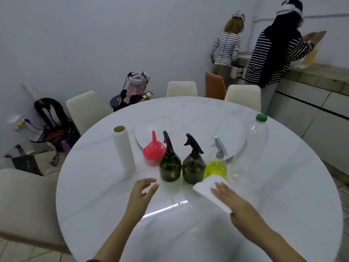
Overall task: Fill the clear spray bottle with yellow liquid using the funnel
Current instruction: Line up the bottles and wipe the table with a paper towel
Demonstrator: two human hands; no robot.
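Observation:
A clear spray bottle (216, 167) with a pale blue trigger stands on the round white table (113, 195); its lower half holds yellow liquid. A red funnel (154, 149) rests upside down, spout up, left of two dark green spray bottles (170, 167) (193, 168). A large clear plastic bottle (251, 146) with a green cap stands at the right and looks empty. My right hand (230, 197) lies flat on a white folded cloth (206, 188) just in front of the clear spray bottle. My left hand (141, 193) hovers with fingers apart, below the left green bottle, holding nothing.
A paper towel roll (123, 148) stands left of the funnel. A round turntable (188, 127) lies behind the bottles. Cream chairs (87, 108) ring the table. Bags sit on the floor at left. Two persons in striped tops (225, 48) stand at a counter, back right.

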